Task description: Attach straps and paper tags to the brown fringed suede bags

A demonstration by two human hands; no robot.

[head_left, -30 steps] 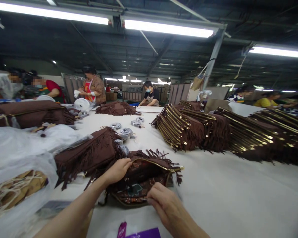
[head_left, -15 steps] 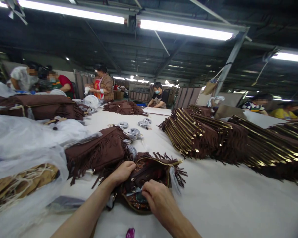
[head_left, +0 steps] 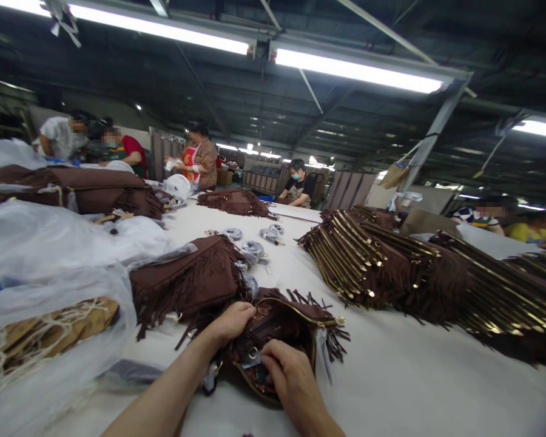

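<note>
A dark brown fringed handbag (head_left: 318, 311) lies unzipped on the table below me, its gold zip edge spread apart and a patterned lining inside. My left hand (head_left: 233, 320) is closed on the left end of its opening, thumb along the edge. My right hand (head_left: 290, 369) reaches into the mouth with fingers pinched together at a small pale strip (head_left: 251, 359); part of the fingertips is hidden. A metal ring shows beside the strip. Clear plastic wrap (head_left: 321, 355) hangs at the bag's right end. Just left of it rests another brown fringed bag (head_left: 188, 273).
Stacked brown bags with gold zips (head_left: 346, 255) line the right side. Wrapped straps in coils (head_left: 253, 247) lie beyond my hands. White plastic sheeting (head_left: 73, 233) and a tan bundle with white cords (head_left: 50, 331) fill the left. Several people work around the table.
The view has tilted, so everything sits slightly lower and farther right. A purple item at the bottom edge has nearly left the picture. Both hands stay at the open bag.
</note>
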